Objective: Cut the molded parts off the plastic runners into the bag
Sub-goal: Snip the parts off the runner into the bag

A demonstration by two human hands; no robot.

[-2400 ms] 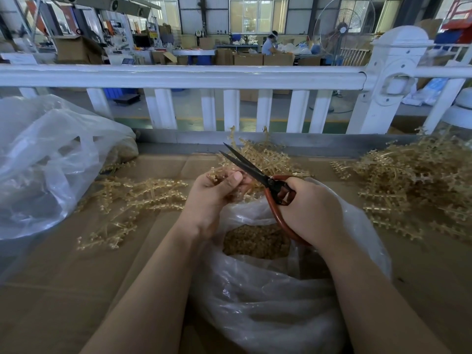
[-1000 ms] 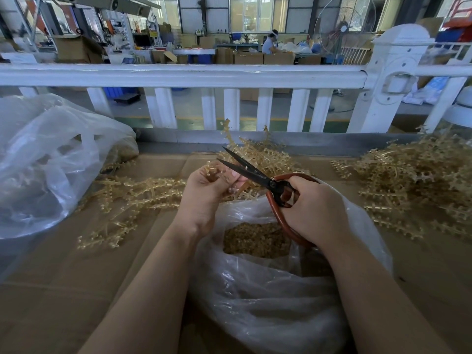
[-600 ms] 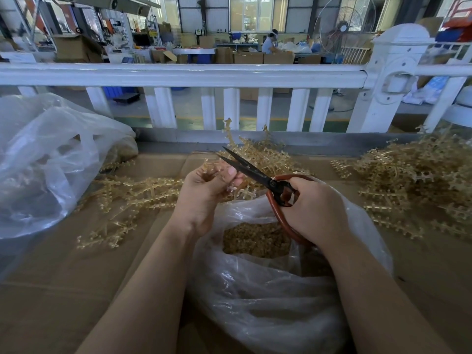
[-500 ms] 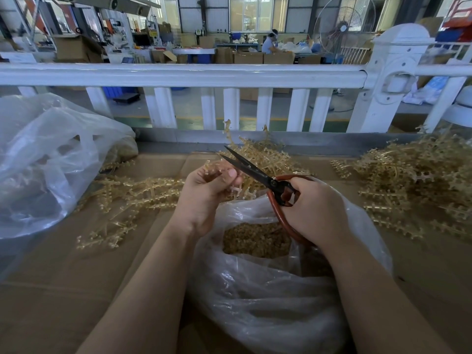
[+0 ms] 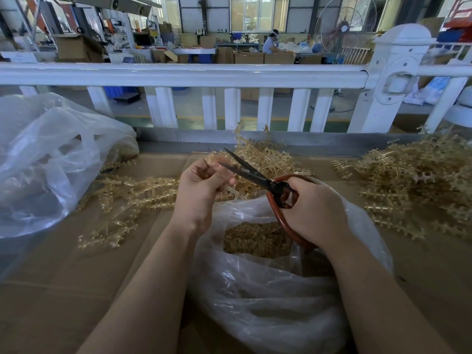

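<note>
My left hand (image 5: pixel 201 190) pinches an amber plastic runner (image 5: pixel 213 160) by its end, above the far rim of a clear plastic bag (image 5: pixel 268 310). My right hand (image 5: pixel 314 213) grips black scissors (image 5: pixel 251 172) by their red-brown loop handles. The blades are slightly apart, their tips beside the runner at my left fingertips. Inside the bag lies a heap of small amber cut parts (image 5: pixel 258 238). Most of the held runner is hidden by my fingers.
Runners lie in piles on the cardboard-covered table (image 5: pixel 51 290): a left pile (image 5: pixel 132 192), a middle pile (image 5: pixel 265 159) behind my hands and a big right pile (image 5: pixel 413 182). A second clear bag (image 5: pixel 51 159) sits far left. A white railing (image 5: pixel 191 75) borders the far edge.
The scissor blades shut on the runner and have parted again. My left hand has shifted its hold on the runner slightly; the bag has not moved.
</note>
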